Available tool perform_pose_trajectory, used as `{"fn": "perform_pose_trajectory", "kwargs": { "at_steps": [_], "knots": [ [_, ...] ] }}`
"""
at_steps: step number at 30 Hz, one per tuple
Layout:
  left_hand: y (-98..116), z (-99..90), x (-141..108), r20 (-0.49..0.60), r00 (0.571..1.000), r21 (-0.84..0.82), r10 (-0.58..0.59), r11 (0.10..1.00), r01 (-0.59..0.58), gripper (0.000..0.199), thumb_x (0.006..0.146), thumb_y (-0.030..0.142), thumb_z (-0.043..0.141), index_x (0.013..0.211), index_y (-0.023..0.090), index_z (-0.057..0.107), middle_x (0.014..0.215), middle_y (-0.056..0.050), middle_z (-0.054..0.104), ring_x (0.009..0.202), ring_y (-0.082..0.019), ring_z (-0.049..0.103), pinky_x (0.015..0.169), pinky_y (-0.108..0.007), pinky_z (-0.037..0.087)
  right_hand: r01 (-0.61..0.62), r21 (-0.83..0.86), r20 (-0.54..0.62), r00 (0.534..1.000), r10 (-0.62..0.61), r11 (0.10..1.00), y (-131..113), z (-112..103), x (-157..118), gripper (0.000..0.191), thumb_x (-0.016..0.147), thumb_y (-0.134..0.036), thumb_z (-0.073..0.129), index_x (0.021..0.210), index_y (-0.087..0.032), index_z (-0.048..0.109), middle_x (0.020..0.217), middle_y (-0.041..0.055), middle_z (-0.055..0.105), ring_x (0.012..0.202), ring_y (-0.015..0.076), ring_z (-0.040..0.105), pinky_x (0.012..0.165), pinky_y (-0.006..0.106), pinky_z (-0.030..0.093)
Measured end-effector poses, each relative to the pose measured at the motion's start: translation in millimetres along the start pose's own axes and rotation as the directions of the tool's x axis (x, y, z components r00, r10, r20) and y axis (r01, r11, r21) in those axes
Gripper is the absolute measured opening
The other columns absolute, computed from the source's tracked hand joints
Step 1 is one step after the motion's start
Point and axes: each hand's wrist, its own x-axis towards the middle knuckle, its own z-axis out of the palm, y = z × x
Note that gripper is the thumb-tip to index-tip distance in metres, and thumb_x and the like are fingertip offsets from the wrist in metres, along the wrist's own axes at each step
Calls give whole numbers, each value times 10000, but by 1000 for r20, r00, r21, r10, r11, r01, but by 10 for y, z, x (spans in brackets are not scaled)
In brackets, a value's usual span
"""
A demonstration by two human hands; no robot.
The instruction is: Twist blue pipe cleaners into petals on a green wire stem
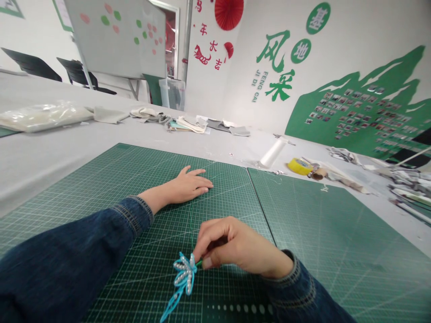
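Observation:
Between the thumb and forefinger of my right hand (224, 246) is the thin green stem of a blue beaded flower ornament (184, 272). Its loops carry white pearl-like beads, and a narrow blue loop trails down from them toward the bottom of the view. My left hand (188, 185) lies palm down, fingers spread, on the green cutting mat (134, 166), holding nothing. It is farther up the mat than my right hand and apart from the ornament.
A second green mat (323, 224) adjoins at right. Beyond the mats are a white roll (273, 152), yellow tape (300, 166), fabric scraps (191, 124) and a plastic-wrapped bundle (47, 115). Cords and scraps (412, 184) lie far right.

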Motion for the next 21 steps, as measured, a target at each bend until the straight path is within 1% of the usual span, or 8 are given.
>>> {"fn": "perform_pose_trajectory", "kwargs": {
  "at_steps": [5,8,11,14,17,19,20,21],
  "knots": [
    [-272,116,70,-108,968,132,-228,961,241,481,1000,449,280,1403,292,493,1485,-2,468,1438,-337,218,1125,-631,19,1,49,-11,1000,0,999,-4,-6,-1,183,719,-131,766,860,-243,793,760,-22,578,657,98,517,619,245,409],
    [-489,115,88,-163,945,199,-284,929,313,477,996,435,302,1395,276,508,1478,-3,476,1431,-347,225,1128,-631,24,-2,82,-45,999,6,997,-1,-4,0,175,715,-108,752,832,-233,791,755,-19,576,638,96,520,599,245,407],
    [-601,72,71,-208,925,207,-318,910,359,452,995,420,325,1357,267,548,1456,-16,503,1426,-351,235,1119,-652,25,10,122,-155,988,9,992,20,-8,15,156,708,-101,740,793,-226,779,762,-23,576,591,80,510,541,236,365],
    [-522,-22,58,-311,911,109,-269,943,315,409,981,379,395,1336,257,558,1491,-23,458,1430,-333,239,1130,-640,42,56,183,-360,933,14,982,70,-42,49,130,700,-112,731,770,-218,758,703,-33,568,549,72,490,496,231,306],
    [-227,-140,87,-477,859,-157,-184,980,123,362,969,359,440,1257,222,610,1428,-49,529,1389,-264,336,1166,-527,146,132,244,-546,837,24,961,130,-104,84,114,689,-145,735,781,-213,748,640,-34,579,538,78,466,493,235,280],
    [44,-189,115,-474,847,-504,-239,863,-39,363,973,408,422,1146,195,660,1261,-83,647,1245,-234,508,1122,-464,298,151,261,-606,795,40,953,155,-144,93,119,682,-164,738,795,-201,746,604,-34,570,534,82,450,492,238,267],
    [180,-196,124,-393,874,-710,-286,698,-91,400,981,438,389,1156,185,645,1208,-102,671,1166,-232,572,1057,-448,387,158,262,-623,781,41,952,159,-159,92,126,679,-170,739,802,-197,746,590,-35,564,532,83,447,492,238,262],
    [307,-192,127,-285,905,-876,-315,468,-113,449,986,478,348,1210,184,603,1188,-119,675,1093,-237,618,984,-451,452,166,258,-635,771,37,952,158,-172,89,130,678,-173,738,806,-193,745,579,-36,557,529,83,443,492,238,259]
  ]
}}
